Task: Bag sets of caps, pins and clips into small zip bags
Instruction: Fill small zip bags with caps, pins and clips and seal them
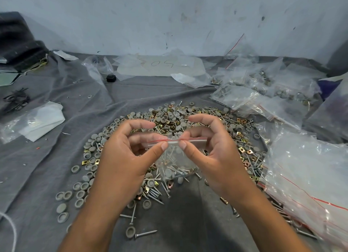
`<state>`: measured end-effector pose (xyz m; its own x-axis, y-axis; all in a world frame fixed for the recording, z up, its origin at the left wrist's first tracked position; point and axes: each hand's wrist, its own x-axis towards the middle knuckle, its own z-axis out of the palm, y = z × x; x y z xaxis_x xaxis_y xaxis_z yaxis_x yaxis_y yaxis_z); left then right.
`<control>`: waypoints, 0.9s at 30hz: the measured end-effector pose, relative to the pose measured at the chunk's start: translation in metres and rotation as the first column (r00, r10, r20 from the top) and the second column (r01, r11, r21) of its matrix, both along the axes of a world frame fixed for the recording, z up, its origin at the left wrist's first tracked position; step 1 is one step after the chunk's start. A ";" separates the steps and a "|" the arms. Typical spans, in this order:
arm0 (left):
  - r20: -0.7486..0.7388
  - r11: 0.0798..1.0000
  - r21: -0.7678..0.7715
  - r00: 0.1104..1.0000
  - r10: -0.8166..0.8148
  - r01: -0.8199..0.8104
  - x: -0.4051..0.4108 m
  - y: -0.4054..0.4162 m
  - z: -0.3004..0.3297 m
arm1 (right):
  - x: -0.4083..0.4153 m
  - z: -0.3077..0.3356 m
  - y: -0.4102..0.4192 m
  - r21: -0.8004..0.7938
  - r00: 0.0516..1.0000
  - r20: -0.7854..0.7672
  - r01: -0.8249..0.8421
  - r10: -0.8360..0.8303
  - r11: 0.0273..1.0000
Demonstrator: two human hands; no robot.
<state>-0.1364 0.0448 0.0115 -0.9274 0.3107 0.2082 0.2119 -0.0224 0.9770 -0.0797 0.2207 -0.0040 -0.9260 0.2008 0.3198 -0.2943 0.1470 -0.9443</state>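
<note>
Grey cloth (56, 157); zip bag (176, 157) between grips.

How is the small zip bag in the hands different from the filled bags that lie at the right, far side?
The small zip bag hangs upright, pinched at its red-lined top by the left hand and the right hand; the filled bags lie flat on the grey cloth, untouched. The held bag is single; the others form a pile. Both are clear plastic with a red strip and hold hardware.

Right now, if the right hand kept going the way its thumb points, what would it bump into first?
Most likely the left hand: the right hand pinches the small bag with its thumb aimed straight at the left thumb, almost touching. Depth is hard to judge.
</note>
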 end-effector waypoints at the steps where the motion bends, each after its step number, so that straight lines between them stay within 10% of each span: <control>1: 0.000 1.000 -0.008 1.000 -0.002 0.002 0.000 0.000 0.000 | 0.000 0.000 0.000 0.014 1.000 0.002 0.008 -0.008 1.000; 27: -0.108 0.995 -0.102 0.994 -0.004 -0.007 0.001 -0.002 0.002 | 0.003 0.006 0.000 -0.013 0.998 -0.005 0.055 -0.055 0.998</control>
<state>-0.1357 0.0428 0.0137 -0.9016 0.3343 0.2746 0.3165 0.0768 0.9455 -0.0765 0.2211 0.0018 -0.9115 0.2555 0.3222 -0.2916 0.1508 -0.9446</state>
